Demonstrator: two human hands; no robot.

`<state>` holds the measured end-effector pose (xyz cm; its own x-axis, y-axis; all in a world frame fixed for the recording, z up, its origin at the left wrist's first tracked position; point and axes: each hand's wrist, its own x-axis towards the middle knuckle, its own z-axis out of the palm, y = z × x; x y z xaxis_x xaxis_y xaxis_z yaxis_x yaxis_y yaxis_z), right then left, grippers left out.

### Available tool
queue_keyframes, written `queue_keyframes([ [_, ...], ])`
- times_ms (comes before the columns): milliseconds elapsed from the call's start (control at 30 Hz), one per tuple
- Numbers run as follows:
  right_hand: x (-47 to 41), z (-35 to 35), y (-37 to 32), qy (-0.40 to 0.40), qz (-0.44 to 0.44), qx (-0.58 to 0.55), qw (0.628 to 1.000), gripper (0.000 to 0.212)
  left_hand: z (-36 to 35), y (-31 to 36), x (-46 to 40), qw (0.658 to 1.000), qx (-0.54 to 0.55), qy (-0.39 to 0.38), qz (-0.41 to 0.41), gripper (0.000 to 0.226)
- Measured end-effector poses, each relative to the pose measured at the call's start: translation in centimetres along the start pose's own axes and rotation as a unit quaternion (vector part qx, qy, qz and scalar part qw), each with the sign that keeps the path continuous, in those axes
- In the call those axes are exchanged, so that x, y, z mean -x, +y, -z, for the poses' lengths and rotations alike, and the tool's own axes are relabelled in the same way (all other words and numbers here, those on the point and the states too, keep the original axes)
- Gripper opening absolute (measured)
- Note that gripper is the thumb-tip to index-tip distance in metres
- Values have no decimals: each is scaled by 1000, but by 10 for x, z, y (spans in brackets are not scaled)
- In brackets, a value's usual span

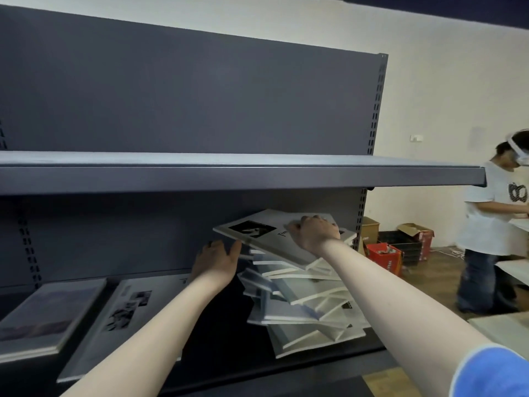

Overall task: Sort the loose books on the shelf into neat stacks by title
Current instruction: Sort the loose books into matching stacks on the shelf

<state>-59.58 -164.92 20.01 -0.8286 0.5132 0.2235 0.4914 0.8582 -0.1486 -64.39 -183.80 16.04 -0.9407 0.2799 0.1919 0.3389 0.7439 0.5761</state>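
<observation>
Lifting the top book (257, 229) off the loose pile (303, 305) at the right of the lower shelf (234, 365) is the step I judge to be in hand. Item by item:

- Right hand (313, 233): on the cover, fingers curled over its far part; I take this as a grip.
- Left hand (217, 260): fingers relaxed and spread, thumb at the book's near-left edge, supporting rather than clasping.
- Pile: skewed, covers fanned at odd angles.
- Sorted places: a pale photo-cover book (126, 319) lying flat mid-shelf; a dusky-cover book (45, 319) left of it.

Next move, as I judge it: match the title, carry leftward, square edges. Title only partly legible.
</observation>
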Motion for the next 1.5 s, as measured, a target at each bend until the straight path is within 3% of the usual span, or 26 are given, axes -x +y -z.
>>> queue_keyframes([
  [467, -7, 7, 29, -29, -61, -28, 997, 73, -4, 11, 3, 1000, -10, -17, 5, 64],
  [800, 5, 12, 20, 40, -67, 1, 997, 85, -11, 32, 8, 992, 96, -75, 31, 62],
  [967, 11, 18, 15, 42, -74, -32, 996, 67, -7, 22, 3, 970, 227, -52, 67, 40],
  [1133, 21, 22, 4, 46, -86, -61, 993, 53, 1, 23, 0, 952, 284, 3, 114, 45],
  [1233, 27, 25, -5, 49, -92, -77, 992, 45, 7, 22, -4, 951, 285, 22, 117, 39],
  [1500, 45, 27, -61, 64, -75, -105, 990, 55, 37, -25, -7, 961, 252, 58, 101, 37],
])
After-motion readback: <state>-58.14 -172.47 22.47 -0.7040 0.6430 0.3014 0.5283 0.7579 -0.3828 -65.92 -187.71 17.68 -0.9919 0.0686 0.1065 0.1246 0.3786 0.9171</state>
